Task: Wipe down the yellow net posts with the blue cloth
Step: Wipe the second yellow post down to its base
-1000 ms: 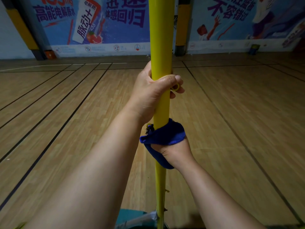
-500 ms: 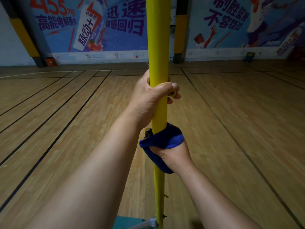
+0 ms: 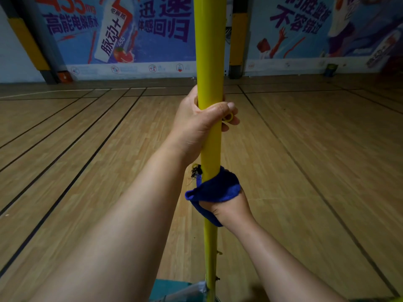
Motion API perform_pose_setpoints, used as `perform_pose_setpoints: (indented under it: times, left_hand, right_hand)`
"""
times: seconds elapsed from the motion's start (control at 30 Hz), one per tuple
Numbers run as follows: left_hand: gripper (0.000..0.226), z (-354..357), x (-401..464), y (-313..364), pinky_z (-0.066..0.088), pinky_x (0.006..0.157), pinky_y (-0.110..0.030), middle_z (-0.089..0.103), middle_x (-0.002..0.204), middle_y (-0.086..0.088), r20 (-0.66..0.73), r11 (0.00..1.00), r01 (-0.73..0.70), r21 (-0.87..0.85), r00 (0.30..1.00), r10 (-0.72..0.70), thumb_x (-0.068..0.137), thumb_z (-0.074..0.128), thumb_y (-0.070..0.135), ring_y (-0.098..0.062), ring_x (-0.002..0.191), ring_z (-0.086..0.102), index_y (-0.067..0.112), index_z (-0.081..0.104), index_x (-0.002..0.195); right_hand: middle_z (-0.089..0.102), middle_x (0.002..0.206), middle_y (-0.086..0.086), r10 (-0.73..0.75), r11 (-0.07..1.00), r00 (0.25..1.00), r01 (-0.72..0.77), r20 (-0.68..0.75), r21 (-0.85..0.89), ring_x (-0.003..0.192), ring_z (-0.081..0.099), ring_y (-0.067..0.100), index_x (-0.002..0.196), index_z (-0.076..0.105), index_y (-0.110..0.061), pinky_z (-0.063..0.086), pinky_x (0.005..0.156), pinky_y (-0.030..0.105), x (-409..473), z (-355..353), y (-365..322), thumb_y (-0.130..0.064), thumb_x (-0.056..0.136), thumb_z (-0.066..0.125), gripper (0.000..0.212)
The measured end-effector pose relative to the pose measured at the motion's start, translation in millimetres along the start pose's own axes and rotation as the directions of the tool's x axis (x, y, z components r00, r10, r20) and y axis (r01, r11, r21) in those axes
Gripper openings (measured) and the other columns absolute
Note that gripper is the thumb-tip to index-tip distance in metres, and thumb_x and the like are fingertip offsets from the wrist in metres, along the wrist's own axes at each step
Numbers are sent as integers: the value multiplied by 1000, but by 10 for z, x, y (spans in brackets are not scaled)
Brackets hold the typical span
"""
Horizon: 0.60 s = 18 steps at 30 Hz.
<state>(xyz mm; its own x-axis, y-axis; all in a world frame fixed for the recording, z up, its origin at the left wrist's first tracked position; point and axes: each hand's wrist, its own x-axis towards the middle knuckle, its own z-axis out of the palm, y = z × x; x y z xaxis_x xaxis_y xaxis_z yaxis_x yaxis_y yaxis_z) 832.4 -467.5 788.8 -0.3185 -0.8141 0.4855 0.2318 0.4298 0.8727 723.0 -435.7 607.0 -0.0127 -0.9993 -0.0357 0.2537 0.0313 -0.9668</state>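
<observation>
A tall yellow net post (image 3: 209,51) rises through the middle of the view. My left hand (image 3: 196,125) grips it at mid height, fingers wrapped around the tube beside a small yellow ring. Just below, my right hand (image 3: 229,211) holds the blue cloth (image 3: 214,188) wrapped around the post, its fingers hidden behind the cloth and tube. A frayed black cord knot (image 3: 196,171) sticks out from the post's left side, right above the cloth.
The post stands on a wooden court floor (image 3: 305,160) with dark lines. A teal base (image 3: 172,288) shows at the post's foot. Advertising banners (image 3: 122,33) cover the far wall, with a yellow-padded pillar (image 3: 238,38) behind the post.
The view has tilted up a little, so both hands sit lower in the frame. The cloth hand stays close under my left hand, with hardly any shift along the post.
</observation>
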Motion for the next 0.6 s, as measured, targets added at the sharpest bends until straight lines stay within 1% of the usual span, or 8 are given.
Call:
perform_pose_setpoints:
  times: [0.07, 0.17, 0.23, 0.3, 0.37, 0.43, 0.5, 0.6]
  left_hand:
    - [26, 2, 8, -1, 56, 68, -27, 75, 86, -3, -4, 1000, -3, 12, 1000, 3, 90, 71, 13, -24, 82, 75, 16, 53, 109]
    - [23, 6, 7, 1, 57, 69, -30, 75, 86, -4, -12, 1000, -7, 19, 1000, 7, 90, 71, 14, -26, 82, 75, 15, 55, 106]
    - [22, 13, 3, -1, 58, 69, -30, 75, 85, -5, -31, 1000, -10, 22, 999, 11, 89, 72, 16, -26, 82, 75, 15, 57, 104]
    - [24, 21, -28, -35, 59, 69, -30, 75, 84, -3, -69, 999, 9, 31, 998, -6, 87, 75, 19, -24, 79, 75, 15, 59, 104]
    - [26, 31, -110, -131, 60, 69, -31, 75, 81, -2, -105, 996, 69, 65, 993, -61, 84, 79, 19, -23, 76, 75, 13, 61, 102]
    - [23, 49, -223, -264, 60, 70, -34, 75, 77, -4, -134, 985, 150, 81, 981, -138, 83, 80, 15, -23, 72, 74, 12, 63, 97]
    - [19, 56, -287, -351, 61, 70, -36, 73, 74, -5, -155, 979, 186, 87, 973, -171, 84, 79, 9, -24, 70, 73, 9, 63, 93]
    - [16, 45, -277, -374, 60, 67, -34, 72, 73, -7, -157, 977, 193, 96, 972, -176, 86, 75, 6, -25, 67, 73, 7, 61, 94]
  right_hand:
    - [76, 95, -4, 27, 999, 1000, -27, 2, 32, 88, 75, 17, 113, 62, -25, 61, 69, 31, -11, -13, 33, 2, 49, 91, 75]
    - [75, 95, -4, 9, 999, 1000, -8, -26, 36, 86, 75, 13, 106, 64, -29, 60, 74, 32, -53, -24, 24, -8, 49, 94, 67]
    - [76, 95, 13, -53, 999, 998, 53, 30, 9, 87, 76, 32, 115, 63, -10, 62, 68, 43, -116, -19, 9, -7, 68, 84, 52]
    - [71, 99, 31, -145, 988, 989, 144, -14, -57, 92, 70, 53, 123, 57, 11, 62, 73, 54, -135, -35, 57, 10, 92, 63, 31]
    - [70, 98, 32, -114, 984, 993, 113, -7, 141, 92, 71, 45, 112, 61, 19, 60, 78, 49, -109, -56, 72, 19, 82, 72, 32]
    - [72, 96, 23, -176, 983, 984, 176, -3, 45, 91, 73, 34, 107, 65, 15, 58, 78, 41, -96, -92, 92, 15, 75, 81, 36]
    - [73, 95, 12, -261, 963, 965, 261, 12, -61, 94, 72, 31, 107, 66, 13, 59, 79, 39, -123, -113, 99, 13, 75, 82, 36]
    - [74, 98, 5, -319, 947, 946, 320, 52, -11, 95, 72, 26, 106, 67, 12, 58, 81, 36, -149, -117, 164, 11, 81, 77, 27]
